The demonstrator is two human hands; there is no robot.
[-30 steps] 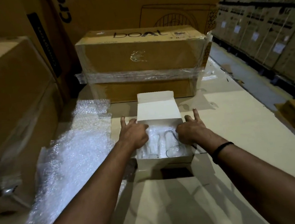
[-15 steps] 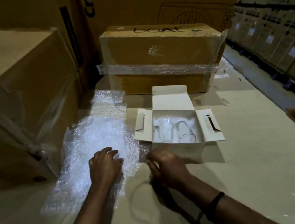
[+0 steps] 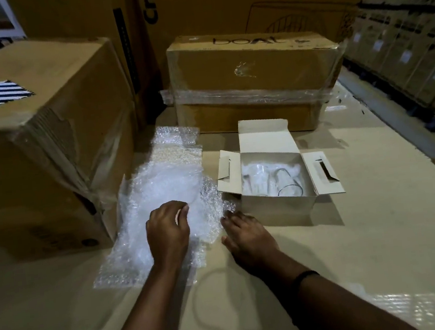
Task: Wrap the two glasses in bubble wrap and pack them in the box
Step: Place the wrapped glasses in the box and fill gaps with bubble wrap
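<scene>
Bubble wrap [image 3: 164, 181] on cardboard surface [image 3: 380, 227] (dim warehouse), cartons [image 3: 248, 63] behind, left fingers [image 3: 181, 211] pinching it, right fingers [image 3: 230, 219] unclear.

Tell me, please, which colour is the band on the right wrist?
Black. The band shows best in the head view.

Dim overall, warm cast. Light seems to come from above, on the far side of the white box [image 3: 278, 209]: its shadow falls on the desk [image 3: 380, 227] along the box's near and right sides. Bubble wrap [image 3: 159, 187] left of the box is blown out, with the texture lost at its centre. Glare patch on the desk, well to the near right of the box. Stacked cartons [image 3: 414, 47] far right of the box are soft, their lines bowed by the wide lens.
</scene>
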